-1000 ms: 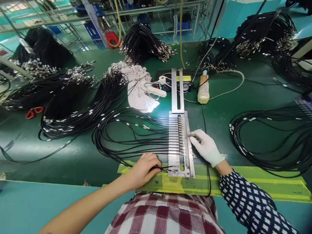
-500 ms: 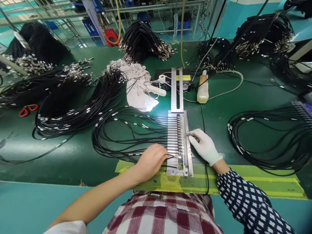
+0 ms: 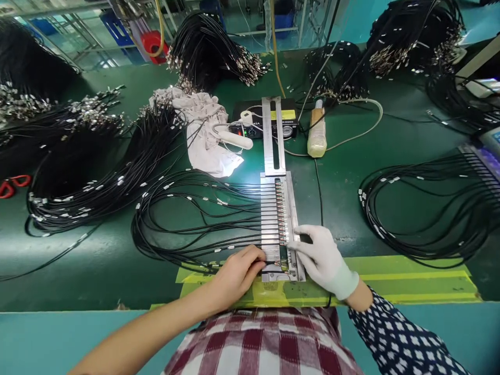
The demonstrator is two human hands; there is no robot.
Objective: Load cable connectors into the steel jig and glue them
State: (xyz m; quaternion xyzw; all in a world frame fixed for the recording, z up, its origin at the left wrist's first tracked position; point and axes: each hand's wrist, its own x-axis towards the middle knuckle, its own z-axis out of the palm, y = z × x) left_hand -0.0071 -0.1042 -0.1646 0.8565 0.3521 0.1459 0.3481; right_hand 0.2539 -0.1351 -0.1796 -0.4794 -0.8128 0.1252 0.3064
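- While the bare left hand (image 3: 240,270) is pinching thumb and finger together on a thin black cable (image 3: 272,262), its wrist is lying low over the near edge of the table.
- The white-gloved right hand (image 3: 322,260) is resting its fingertips along the right side of a long, flat, grooved silver metal fixture (image 3: 292,208); whether those fingers are gripping anything, I cannot tell.
- This fixture is lying flat on the dark green tabletop (image 3: 347,203), directly before the person, its near end reaching the translucent yellow tape (image 3: 410,281).
- Slim black cables (image 3: 162,251) are filling the grooves from the far end down past the middle, their small metal connectors (image 3: 280,208) standing in a neat column.
- Toward the near end, several grooves are showing bare, and another cable is lying across below the pinched one; the row is looking well over half filled, with that short stretch remaining.
- The fixture's long axis is running away from the person, leaning slightly left at its far end.
- The pinched cable is lying crosswise to it, its tip pointing right.
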